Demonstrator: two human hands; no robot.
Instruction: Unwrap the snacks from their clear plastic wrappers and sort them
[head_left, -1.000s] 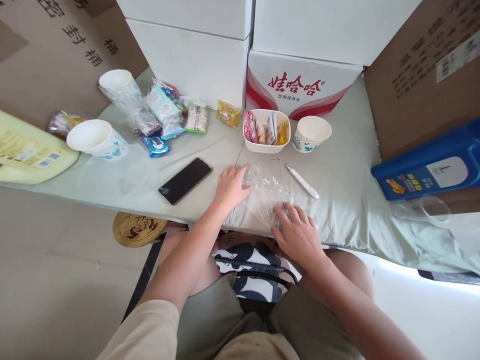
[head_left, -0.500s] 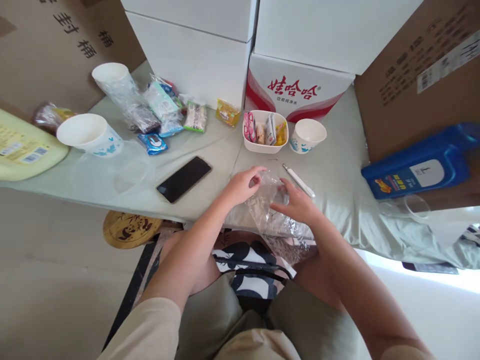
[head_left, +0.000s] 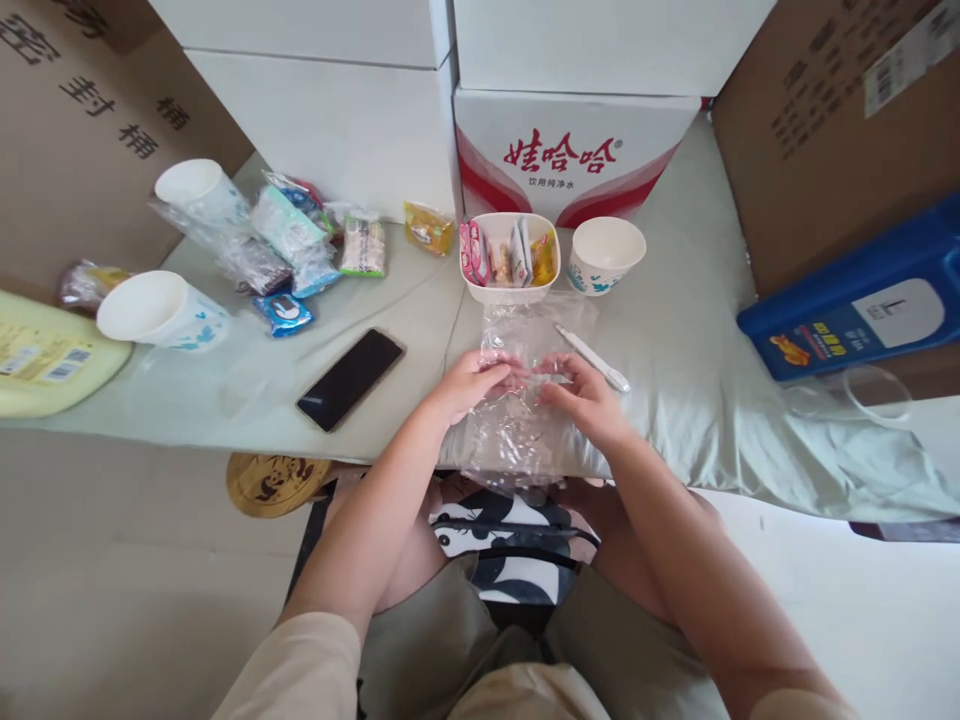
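A crinkled clear plastic bag (head_left: 510, 440) lies spread over the table edge in front of me, its upper part reaching toward the white bowl (head_left: 510, 293). My left hand (head_left: 476, 385) pinches the bag from the left, fingers closed on the film. From the right, my right hand (head_left: 585, 395) grips it between thumb and fingers. A slim white pen-like tool (head_left: 596, 360) rests beside my right hand. Several small wrapped snacks stand in the white bowl, pink ones at its left and a yellow one at its right. Beside the bowl is a paper cup (head_left: 607, 255).
A black phone (head_left: 351, 380) lies left of my hands. Farther left are wrapped snacks (head_left: 292, 235), paper cups (head_left: 161, 312) and a pale yellow bottle (head_left: 56, 355). White boxes (head_left: 574, 150) stand behind. A blue bottle (head_left: 862, 300) leans at right by a cardboard box (head_left: 810, 120).
My hands have come closer together, fingers closing on the plastic bag. The bag now spreads farther up toward the bowl and less over my lap. The view has shifted slightly.
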